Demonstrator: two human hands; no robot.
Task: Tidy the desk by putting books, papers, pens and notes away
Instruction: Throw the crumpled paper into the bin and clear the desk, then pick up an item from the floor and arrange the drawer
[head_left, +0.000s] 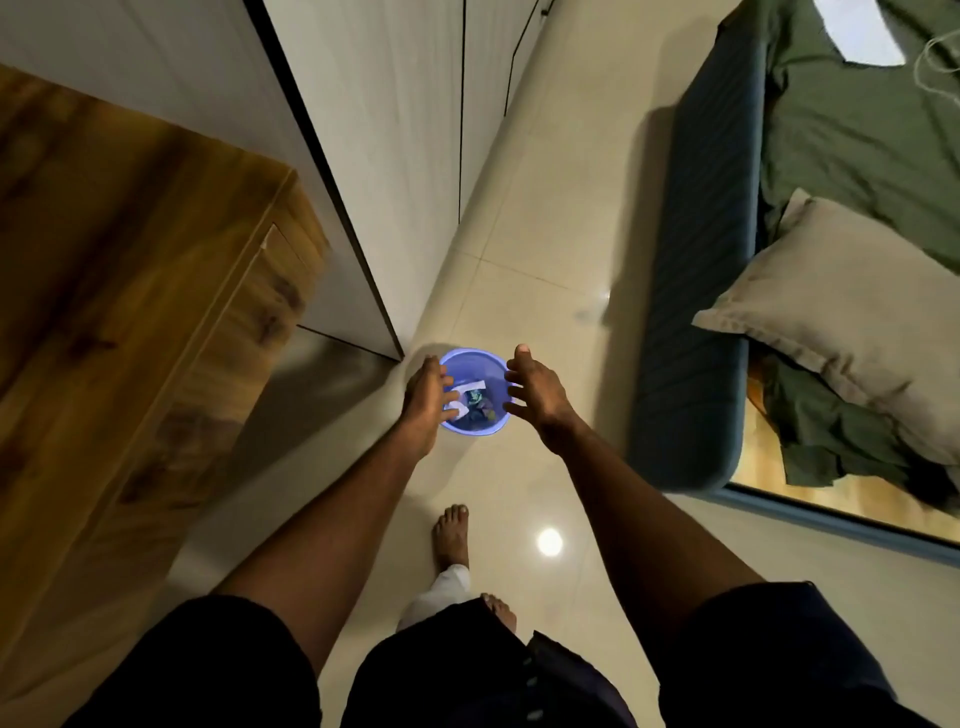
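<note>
Hands above a blue bin (496, 364) on the tiled floor (519, 249), at centre frame, seen from the head camera. The left hand (423, 397) overlaps the bin's left rim and the right hand (537, 392) stands just off its right rim; both are spread wide, fingers apart, and nothing can be seen gripped in either. The bin lies straight ahead of and below both hands, between them, so neither arm is clearly the nearer. White paper (470, 387) and dark crumpled scraps (480, 410) lie inside; the paper beside the left fingers appears to be in the bin, not held, though this is hard to confirm. The bin is round, with no long axis, mouth up. The desk (130, 270) fills the left of the frame, its top bare where visible but cut off by the frame edge. Bed (857, 156) and pillow (852, 312) sit at right. The bin's lower wall and base are hidden; height of hands above it cannot be told.
</note>
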